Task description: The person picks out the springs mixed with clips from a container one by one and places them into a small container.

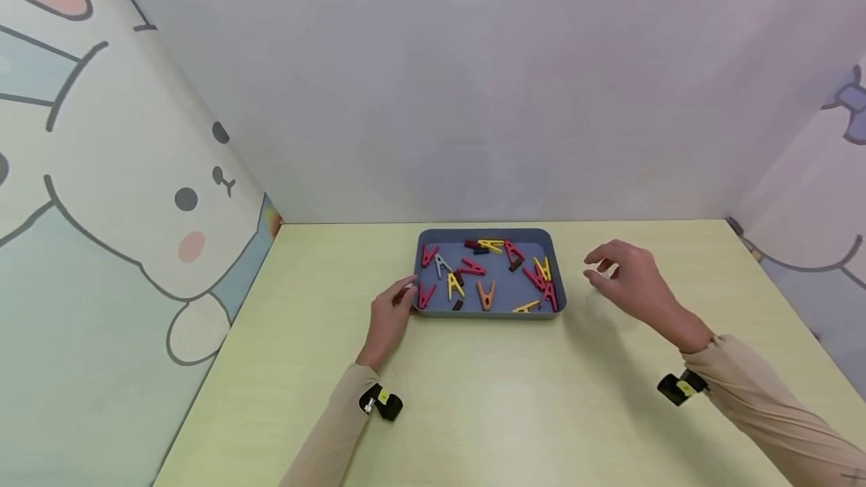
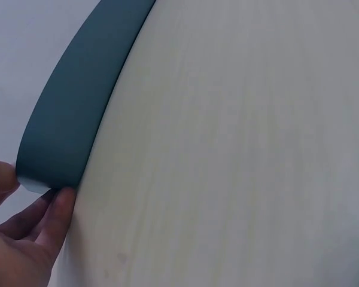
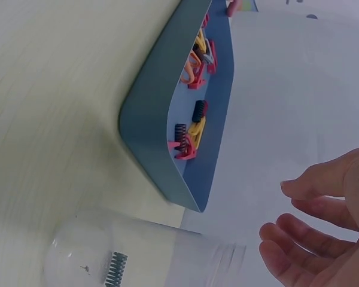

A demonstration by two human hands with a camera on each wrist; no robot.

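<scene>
Holding tray (image 1: 487, 316) w/ LH (image 1: 390, 316); RH (image 1: 632, 279) nr jar (image 3: 155, 257).

I note in the wrist views: edges cut off my left hand (image 2: 24, 254), the tray (image 2: 75, 101) and the clear jar (image 3: 158, 254).

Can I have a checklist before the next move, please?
1. Left hand touching the tray: ok, at its corner.
2. Right hand empty: ok, fingers hold nothing I can see.
3. Clear jar standing upright: ok, beside the tray.
4. Dark ridged piece inside the jar: ok, one shows.
5. Clips spread apart: not ok, some overlap.
6. Anything else in the jar: cannot tell, the picture cuts it off.
</scene>
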